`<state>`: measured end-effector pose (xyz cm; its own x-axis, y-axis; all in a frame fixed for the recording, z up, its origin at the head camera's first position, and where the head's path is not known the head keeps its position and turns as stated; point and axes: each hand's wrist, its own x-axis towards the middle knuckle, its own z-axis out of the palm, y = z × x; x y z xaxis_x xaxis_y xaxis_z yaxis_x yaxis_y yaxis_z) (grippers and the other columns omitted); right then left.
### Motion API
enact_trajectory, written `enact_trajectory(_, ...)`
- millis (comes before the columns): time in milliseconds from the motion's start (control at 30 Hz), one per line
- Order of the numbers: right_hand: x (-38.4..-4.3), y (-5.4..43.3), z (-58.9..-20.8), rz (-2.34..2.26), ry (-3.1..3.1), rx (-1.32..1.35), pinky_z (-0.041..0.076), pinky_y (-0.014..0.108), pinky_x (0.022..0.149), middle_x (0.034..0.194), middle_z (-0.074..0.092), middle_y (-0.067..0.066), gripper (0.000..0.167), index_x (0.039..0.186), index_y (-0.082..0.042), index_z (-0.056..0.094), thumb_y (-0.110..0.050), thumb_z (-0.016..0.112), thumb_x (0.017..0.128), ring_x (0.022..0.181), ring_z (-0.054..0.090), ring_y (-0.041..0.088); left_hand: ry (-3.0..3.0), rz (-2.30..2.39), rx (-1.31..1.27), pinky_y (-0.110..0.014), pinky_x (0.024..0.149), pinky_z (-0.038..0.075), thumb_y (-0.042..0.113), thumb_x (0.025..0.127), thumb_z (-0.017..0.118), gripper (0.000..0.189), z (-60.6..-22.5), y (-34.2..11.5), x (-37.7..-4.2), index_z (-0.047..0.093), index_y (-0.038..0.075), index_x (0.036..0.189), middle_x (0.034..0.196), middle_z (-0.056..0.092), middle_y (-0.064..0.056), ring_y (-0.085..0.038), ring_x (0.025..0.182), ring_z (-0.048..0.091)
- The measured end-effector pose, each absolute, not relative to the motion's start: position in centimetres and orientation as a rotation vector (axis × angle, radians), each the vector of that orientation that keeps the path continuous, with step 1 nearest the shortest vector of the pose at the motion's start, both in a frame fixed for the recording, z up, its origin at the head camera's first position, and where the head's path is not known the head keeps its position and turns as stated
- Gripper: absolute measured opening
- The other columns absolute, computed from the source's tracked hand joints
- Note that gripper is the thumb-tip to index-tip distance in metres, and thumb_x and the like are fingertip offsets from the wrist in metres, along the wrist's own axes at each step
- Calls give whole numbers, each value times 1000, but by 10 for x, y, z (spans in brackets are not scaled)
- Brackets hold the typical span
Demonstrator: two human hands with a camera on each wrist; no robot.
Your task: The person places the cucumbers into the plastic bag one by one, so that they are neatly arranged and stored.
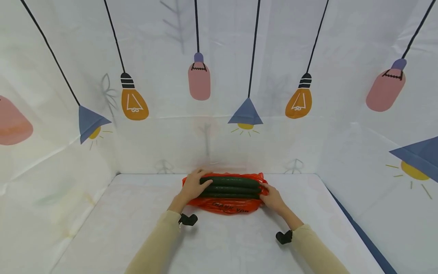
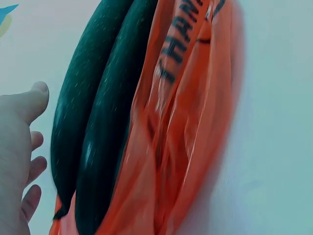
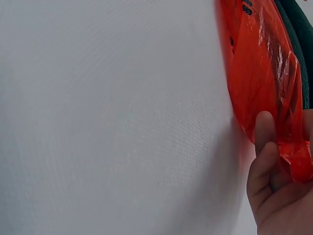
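Three long dark green cucumbers (image 1: 230, 182) lie side by side on a red plastic bag (image 1: 219, 206) printed with "THANK YOU", near the back of the table. My left hand (image 1: 193, 186) is at their left end. In the left wrist view, that hand (image 2: 14, 122) has its thumb and fingers spread loosely beside the cucumbers (image 2: 110, 98), holding nothing. At the opposite end, my right hand (image 1: 272, 198) holds the bag. Up close in the right wrist view, its fingers curl round a gathered corner of the red plastic (image 3: 254, 83), next to the cucumber ends.
A white table surface (image 1: 236, 239) spreads out in front of the bag. White sheeting (image 1: 219, 140) with printed lamps and bulbs rises behind the table and along both sides. Each wrist carries a small black strap device (image 1: 188, 219).
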<state>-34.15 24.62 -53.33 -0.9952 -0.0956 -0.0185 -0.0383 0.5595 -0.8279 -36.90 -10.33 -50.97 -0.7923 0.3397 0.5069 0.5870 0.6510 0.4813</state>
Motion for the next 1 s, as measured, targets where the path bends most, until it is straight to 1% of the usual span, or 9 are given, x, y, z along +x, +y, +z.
enact_trajectory(67, -341, 247, -533, -1417, 2751, -134, 53, 32, 60, 131, 50, 24, 55, 142, 0, 44, 2, 55, 89, 75, 59, 24, -2486, -932, -722, -47, 84, 47, 28, 91, 70, 37, -510, -112, -368, 65, 20, 127, 110, 60, -5, -26, 100, 57)
enact_trajectory(200, -341, 249, -533, -1400, 2780, -175, 53, 31, 59, 127, 52, 24, 54, 142, 0, 45, 2, 56, 89, 71, 60, 22, -2489, -949, -686, -44, 79, 49, 28, 92, 70, 36, -513, -129, -367, 65, 20, 127, 111, 60, -5, -27, 97, 57)
enact_trajectory(267, -340, 249, -532, -1406, 2779, -194, 54, 31, 57, 126, 53, 24, 54, 143, -1, 45, 3, 56, 89, 63, 61, 22, -2501, -967, -656, -45, 80, 48, 28, 92, 69, 36, -514, -139, -366, 66, 18, 127, 113, 60, -6, -28, 98, 57)
enact_trajectory(367, -341, 250, -529, -1398, 2797, -209, 54, 32, 57, 125, 53, 24, 54, 141, -1, 46, 3, 57, 89, 64, 60, 20, -2495, -993, -624, -48, 83, 47, 27, 92, 69, 37, -516, -152, -363, 65, 15, 127, 113, 61, -11, -30, 99, 58)
enact_trajectory(500, -340, 252, -526, -1327, 2853, -249, 53, 44, 80, 130, 53, 24, 52, 140, -2, 48, 0, 58, 90, 93, 60, 31, -2471, -1017, -592, -47, 77, 44, 22, 92, 70, 37, -517, -170, -357, 65, 13, 127, 109, 60, -16, -34, 93, 57)
enact_trajectory(600, -338, 255, -522, -1249, 2922, -298, 44, 56, 95, 135, 51, 25, 49, 139, -2, 50, -5, 61, 91, 116, 50, 40, -2484, -992, -552, -47, 75, 44, 21, 91, 71, 38, -518, -185, -353, 64, 13, 127, 107, 59, -15, -36, 93, 57)
enact_trajectory(633, -337, 256, -520, -1228, 2942, -319, 42, 57, 96, 136, 50, 25, 49, 139, -2, 50, -6, 61, 91, 118, 49, 41, -2499, -976, -533, -47, 76, 44, 21, 91, 71, 38, -519, -191, -352, 64, 13, 127, 107, 59, -15, -37, 94, 57)
enact_trajectory(833, -332, 264, -508, -1278, 3051, -527, 53, 50, 80, 128, 55, 24, 42, 130, 2, 58, -9, 68, 91, 100, 58, 40, -2582, -815, -431, -54, 78, 44, 27, 91, 70, 42, -522, -233, -342, 62, 12, 130, 110, 60, -16, -37, 96, 58)
enact_trajectory(1000, -333, 272, -493, -1256, 3169, -660, 47, 57, 88, 126, 59, 22, 37, 126, 4, 61, -8, 68, 91, 112, 55, 44, -2662, -675, -329, -66, 85, 38, 33, 91, 68, 46, -518, -270, -329, 61, 9, 131, 117, 58, -21, -42, 103, 56)
